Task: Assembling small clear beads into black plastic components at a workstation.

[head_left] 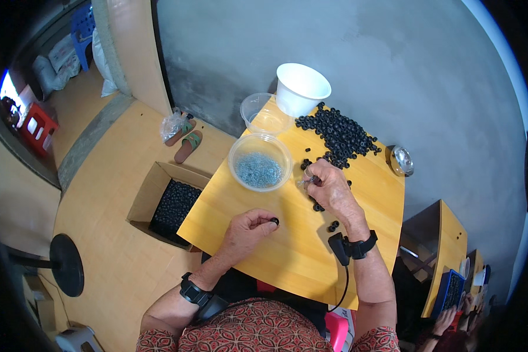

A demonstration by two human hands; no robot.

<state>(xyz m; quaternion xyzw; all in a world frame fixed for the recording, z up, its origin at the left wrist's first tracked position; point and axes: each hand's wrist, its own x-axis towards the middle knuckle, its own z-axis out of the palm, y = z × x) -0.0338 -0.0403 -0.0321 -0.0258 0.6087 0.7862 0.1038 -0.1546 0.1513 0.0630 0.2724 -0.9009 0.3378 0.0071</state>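
Note:
My left hand is closed near the table's front left, pinching a small black ring-shaped piece between thumb and fingertips. Farther right, my right hand is also closed. From its fingertips stick out small shiny metal bits with something dark beside them; their exact kind is too small to make out. Left of that hand stands a clear plastic tub holding many small silvery-blue pieces. Beyond my right hand spreads a heap of small black ring-shaped pieces, and several loose ones lie beside its wrist.
A white bowl and another clear tub stand at the table's far corner. A metal bowl is at the right edge. On the floor, left, a cardboard box holds black pieces. Another person's hands work by a blue tray.

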